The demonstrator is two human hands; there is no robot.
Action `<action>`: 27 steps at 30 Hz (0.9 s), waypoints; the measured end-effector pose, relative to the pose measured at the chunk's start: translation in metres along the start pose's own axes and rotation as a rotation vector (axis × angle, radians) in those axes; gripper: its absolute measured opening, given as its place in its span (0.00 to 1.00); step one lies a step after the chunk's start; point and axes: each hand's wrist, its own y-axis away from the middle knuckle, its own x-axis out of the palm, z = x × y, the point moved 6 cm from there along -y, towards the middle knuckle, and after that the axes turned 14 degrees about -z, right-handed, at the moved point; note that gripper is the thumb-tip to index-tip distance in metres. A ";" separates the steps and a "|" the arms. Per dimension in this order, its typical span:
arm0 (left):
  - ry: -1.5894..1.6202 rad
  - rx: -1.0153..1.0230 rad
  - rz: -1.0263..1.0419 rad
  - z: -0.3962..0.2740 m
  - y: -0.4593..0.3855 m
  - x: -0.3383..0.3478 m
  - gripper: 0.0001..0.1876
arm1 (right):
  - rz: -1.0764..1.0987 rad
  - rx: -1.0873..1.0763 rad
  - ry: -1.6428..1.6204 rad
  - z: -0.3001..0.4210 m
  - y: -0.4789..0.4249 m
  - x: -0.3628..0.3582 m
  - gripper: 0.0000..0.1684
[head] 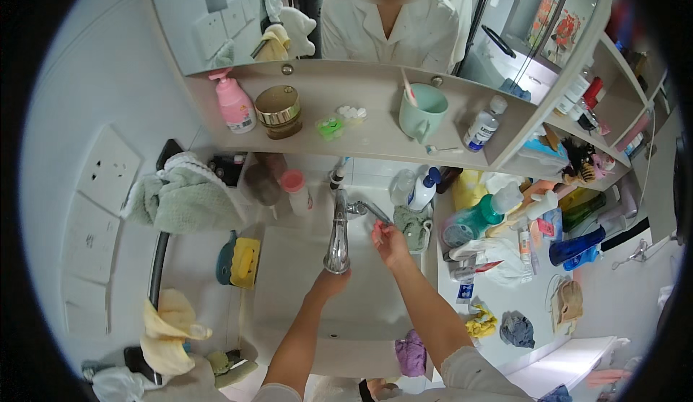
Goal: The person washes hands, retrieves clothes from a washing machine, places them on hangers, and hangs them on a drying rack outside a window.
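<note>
My left hand (329, 283) is under the spout of the chrome faucet (338, 234), which hides its fingers. Whether it holds anything cannot be seen. Palm up and with bent fingers, my right hand (391, 245) meets the tip of the faucet's lever (376, 211); a firm grip on it cannot be made out. Both forearms reach over the white washbasin (357, 304). Right of the lever, a grey-green cloth (413, 226) lies on the basin's rim, below a white pump bottle with a blue top (424, 190).
A shelf (379, 131) under the mirror holds a mint-green mug (424, 111) and a pink pump bottle (235, 104). Left of the basin are a yellow sponge (245, 263) and a towel (181, 196) on a rail. Bottles and tubes, including a green bottle (471, 220), crowd the right counter. A purple cloth (411, 353) hangs at the front edge.
</note>
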 end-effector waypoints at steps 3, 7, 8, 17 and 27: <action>0.758 -0.487 0.037 0.074 -0.010 0.040 0.15 | 0.048 -0.046 -0.051 -0.008 0.020 0.021 0.11; 1.776 -1.039 -0.076 -0.022 -0.006 0.030 0.18 | 0.297 0.257 -0.481 -0.110 0.007 -0.012 0.15; 1.907 -1.031 -0.245 -0.046 -0.001 0.022 0.19 | 0.223 0.260 -0.547 -0.131 0.002 -0.014 0.14; 2.091 -1.089 0.259 -0.026 0.047 0.052 0.28 | 0.112 -0.267 1.464 -0.079 0.120 0.052 0.14; 1.246 -0.829 -0.007 -0.022 0.012 -0.016 0.13 | 0.009 -1.285 1.359 0.020 0.066 0.037 0.38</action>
